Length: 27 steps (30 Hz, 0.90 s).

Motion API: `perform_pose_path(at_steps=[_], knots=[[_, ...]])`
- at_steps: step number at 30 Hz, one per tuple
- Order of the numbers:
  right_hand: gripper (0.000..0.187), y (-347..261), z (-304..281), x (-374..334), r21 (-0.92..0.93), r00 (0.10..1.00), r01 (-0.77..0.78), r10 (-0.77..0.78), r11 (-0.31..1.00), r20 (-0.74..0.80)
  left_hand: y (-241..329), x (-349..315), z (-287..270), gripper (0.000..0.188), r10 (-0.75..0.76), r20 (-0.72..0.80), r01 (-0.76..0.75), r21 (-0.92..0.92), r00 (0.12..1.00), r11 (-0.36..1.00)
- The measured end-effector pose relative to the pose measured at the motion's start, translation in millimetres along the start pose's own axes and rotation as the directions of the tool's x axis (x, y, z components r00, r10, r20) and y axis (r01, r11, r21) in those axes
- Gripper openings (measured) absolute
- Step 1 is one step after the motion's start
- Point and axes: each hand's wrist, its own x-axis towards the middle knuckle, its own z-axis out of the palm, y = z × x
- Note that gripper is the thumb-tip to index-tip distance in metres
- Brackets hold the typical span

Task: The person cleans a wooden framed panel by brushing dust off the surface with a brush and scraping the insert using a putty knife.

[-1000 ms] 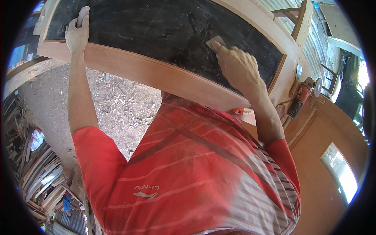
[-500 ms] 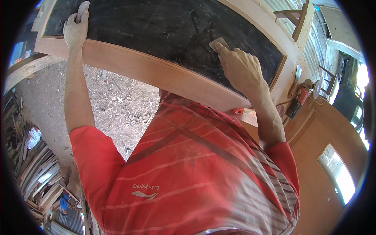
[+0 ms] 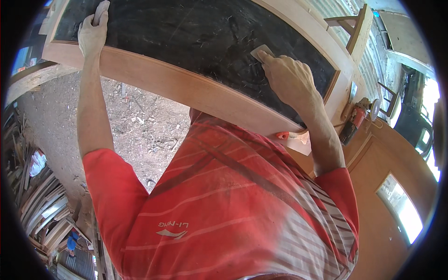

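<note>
A wooden framed panel (image 3: 154, 71) with a dark, scuffed inset surface (image 3: 186, 32) lies before me. My left hand (image 3: 92, 36) is closed around a pale, rounded block (image 3: 101, 11) at the inset's left part. Toward the right, my right hand (image 3: 290, 77) grips a thin, flat beige piece (image 3: 262, 51) between thumb and fingers, against the dark surface. Whether that piece is a scraper or folded sandpaper I cannot tell. A paintbrush (image 3: 294, 136) with a red handle end rests on the near edge of the frame, beside my right forearm.
A red and black angle grinder (image 3: 355, 122) sits just right of the panel. Beyond it stands a brown wooden door (image 3: 373, 161) with a small glass opening. Stacked wood strips (image 3: 49, 210) fill the lower left, and debris covers the ground (image 3: 140, 112). A wooden trestle (image 3: 359, 30) rises at upper right.
My right hand has shifted slightly right with the flat piece, and its forearm has swung right, showing more of the paintbrush. My left hand keeps its grip, a touch further right in view.
</note>
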Motion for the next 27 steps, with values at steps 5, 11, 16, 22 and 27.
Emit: perform_pose_path(at_steps=[5, 11, 16, 22, 27], knots=[[0.029, 2, 0, 4, -0.009, 1.0, 0.004, -0.004, 1.0, 0.002, -3, -3, 1, 0.062, 0.003, -0.01, -0.004, -0.031, 1.0, 1.0], [0.034, 0, -2, 11, -0.011, 1.0, -0.022, 0.022, 1.0, 0.007, -3, -3, 0, 0.067, -0.004, -0.003, 0.004, -0.015, 1.0, 1.0], [0.034, 1, 20, -29, 0.199, 0.977, -0.095, 0.129, 0.975, -0.167, 3, -5, -2, 0.066, -0.012, 0.025, 0.013, -0.045, 1.0, 0.999], [0.054, 0, 52, -86, 0.69, 0.886, -0.2, 0.429, 0.695, -0.175, -3, 1, -7, 0.061, 0.001, 0.02, -0.001, -0.018, 1.0, 1.0], [0.057, 9, 55, -111, 0.883, 0.82, -0.196, 0.565, 0.427, -0.092, -6, 3, -5, 0.06, 0.063, 0.012, -0.063, 0.008, 0.998, 0.998]])
